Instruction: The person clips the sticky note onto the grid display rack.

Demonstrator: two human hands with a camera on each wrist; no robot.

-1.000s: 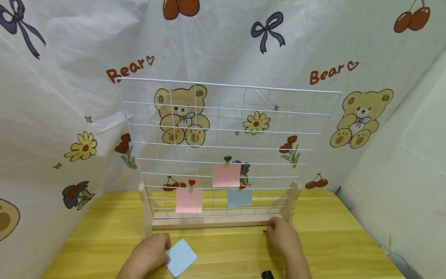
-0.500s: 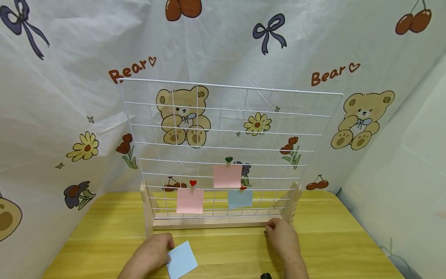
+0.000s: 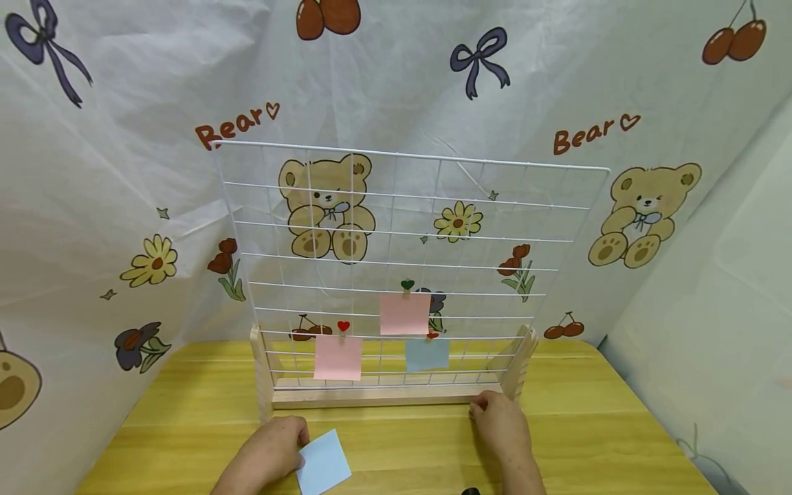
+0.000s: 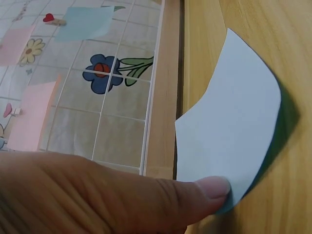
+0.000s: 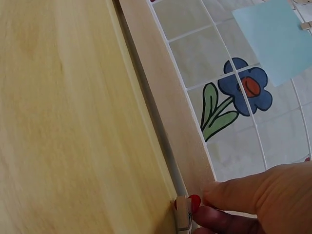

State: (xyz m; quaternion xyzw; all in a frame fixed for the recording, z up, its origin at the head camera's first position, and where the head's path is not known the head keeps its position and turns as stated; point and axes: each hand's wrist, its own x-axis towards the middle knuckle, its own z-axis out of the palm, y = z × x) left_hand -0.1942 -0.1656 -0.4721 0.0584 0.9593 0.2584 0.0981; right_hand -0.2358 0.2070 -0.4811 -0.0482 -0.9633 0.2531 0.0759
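My left hand (image 3: 267, 450) pinches a light blue paper note (image 3: 324, 462) by its edge, above the table in front of the rack's left half. In the left wrist view the thumb presses the curved note (image 4: 231, 112). Beside the right end of the rack's wooden base, my right hand (image 3: 502, 427) has its fingertips on a small wooden clothespin (image 5: 183, 214) with a red heart, seen in the right wrist view. Above stands a white wire grid rack (image 3: 408, 152). Clipped to it hang two pink notes, one higher (image 3: 404, 314) and one lower left (image 3: 337, 358), and a blue note (image 3: 427, 355).
The rack's wooden base (image 3: 377, 396) runs across the yellow wood-grain table (image 3: 402, 447). Behind it hangs a white cloth (image 3: 396, 75) printed with bears and flowers. A black object (image 3: 471, 491) shows at the bottom edge, mostly cut off.
The blue note in my left hand has turned slightly and its near corner has shifted. The clothespin's prongs no longer show beside my right fingers in the head view. The head view has shifted a little.
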